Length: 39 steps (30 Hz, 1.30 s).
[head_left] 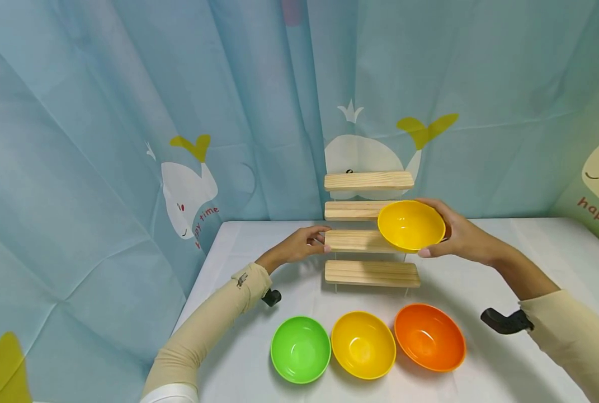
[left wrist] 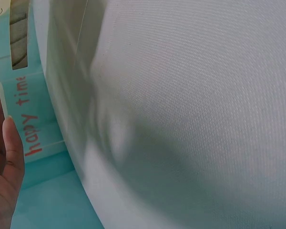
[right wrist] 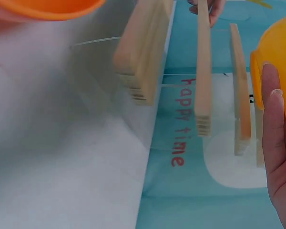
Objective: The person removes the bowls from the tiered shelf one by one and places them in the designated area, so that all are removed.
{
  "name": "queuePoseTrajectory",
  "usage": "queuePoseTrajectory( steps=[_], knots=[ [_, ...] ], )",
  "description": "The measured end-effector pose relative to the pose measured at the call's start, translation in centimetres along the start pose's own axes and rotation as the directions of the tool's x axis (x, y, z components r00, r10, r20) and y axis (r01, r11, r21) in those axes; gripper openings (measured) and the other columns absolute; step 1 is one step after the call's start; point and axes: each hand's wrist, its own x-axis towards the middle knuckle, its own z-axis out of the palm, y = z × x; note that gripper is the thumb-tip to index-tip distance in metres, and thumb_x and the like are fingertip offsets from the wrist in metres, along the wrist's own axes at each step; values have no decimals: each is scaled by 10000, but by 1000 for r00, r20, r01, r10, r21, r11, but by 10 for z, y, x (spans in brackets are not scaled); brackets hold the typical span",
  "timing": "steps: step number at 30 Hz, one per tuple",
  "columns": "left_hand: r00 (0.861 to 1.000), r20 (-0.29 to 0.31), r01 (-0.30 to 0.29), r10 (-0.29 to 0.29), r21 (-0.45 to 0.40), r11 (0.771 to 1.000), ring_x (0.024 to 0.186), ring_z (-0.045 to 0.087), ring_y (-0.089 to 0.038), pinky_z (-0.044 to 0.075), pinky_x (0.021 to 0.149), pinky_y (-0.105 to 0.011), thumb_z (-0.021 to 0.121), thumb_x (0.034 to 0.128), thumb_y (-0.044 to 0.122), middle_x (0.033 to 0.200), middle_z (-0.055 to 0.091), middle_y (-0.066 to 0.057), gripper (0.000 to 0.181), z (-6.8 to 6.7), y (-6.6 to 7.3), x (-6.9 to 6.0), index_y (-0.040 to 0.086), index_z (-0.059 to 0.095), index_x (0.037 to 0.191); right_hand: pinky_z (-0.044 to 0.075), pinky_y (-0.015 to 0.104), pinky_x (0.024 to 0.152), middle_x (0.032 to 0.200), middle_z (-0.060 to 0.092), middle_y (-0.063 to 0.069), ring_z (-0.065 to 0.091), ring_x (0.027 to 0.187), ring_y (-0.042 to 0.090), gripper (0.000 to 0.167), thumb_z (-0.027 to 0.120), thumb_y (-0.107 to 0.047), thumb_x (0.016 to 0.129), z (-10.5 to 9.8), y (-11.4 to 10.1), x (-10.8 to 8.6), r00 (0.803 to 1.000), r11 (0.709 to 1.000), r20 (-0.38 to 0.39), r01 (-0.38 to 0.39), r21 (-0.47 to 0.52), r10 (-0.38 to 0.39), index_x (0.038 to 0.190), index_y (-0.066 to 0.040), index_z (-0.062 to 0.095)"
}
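My right hand holds a yellow bowl by its right side, tilted with its inside facing me, in front of the upper shelves of a wooden rack. In the right wrist view that bowl shows at the right edge, with the fingers against it. My left hand grips the left end of the rack's second shelf from the bottom, between thumb and fingers. Only part of the left hand shows in the left wrist view.
On the white table, in front of the rack, a green bowl, a second yellow bowl and an orange bowl stand in a row. Behind hangs a blue curtain with whale prints.
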Motion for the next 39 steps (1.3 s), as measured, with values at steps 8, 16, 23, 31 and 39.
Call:
queuePoseTrajectory(
  steps=[8, 16, 23, 31, 39],
  knots=[
    [1000, -6, 2, -2, -7, 1000, 1094, 625, -230, 526, 859, -289, 684, 976, 248, 1249, 610, -124, 617, 1, -1, -1, 102, 438, 1523, 574, 249, 804, 1359, 416, 44, 528, 1094, 96, 937, 773, 21, 809, -2, 7, -18, 1000, 1000, 11, 12, -18, -12, 1554, -106, 218],
    [1000, -2, -8, 8, -5, 1000, 1119, 613, -237, 522, 895, -307, 674, 982, 246, 1260, 601, -129, 630, 0, -1, -2, 69, 419, 1530, 582, 256, 803, 1349, 423, -5, 538, 1085, 79, 947, 779, 10, 803, -5, 18, -36, 999, 999, -3, -33, -36, 33, 1555, -116, 217],
    [1000, -3, -13, 13, 2, 1000, 1128, 615, -244, 525, 898, -307, 669, 986, 250, 1265, 609, -135, 631, 1, -1, -2, 64, 414, 1532, 578, 254, 802, 1347, 441, -41, 531, 1093, 67, 936, 772, 12, 797, -6, 27, -53, 1000, 999, 2, -25, -43, 25, 1550, -126, 232],
    [1000, -10, -13, 13, -6, 1000, 1143, 615, -247, 524, 918, -314, 669, 986, 244, 1266, 614, -132, 614, 1, 0, -3, 89, 426, 1529, 580, 254, 814, 1374, 428, -81, 530, 1105, 50, 944, 753, 32, 804, -7, 38, -72, 1000, 999, 13, -24, -32, 24, 1561, -135, 215],
    [1000, -10, -14, 14, -5, 1000, 1134, 608, -255, 517, 911, -308, 673, 983, 241, 1269, 604, -142, 616, 1, -1, -3, 90, 429, 1528, 575, 245, 807, 1349, 454, -57, 549, 1079, 54, 925, 734, 43, 789, -7, 45, -90, 998, 998, -4, -55, -7, 55, 1549, -135, 238]
  ],
)
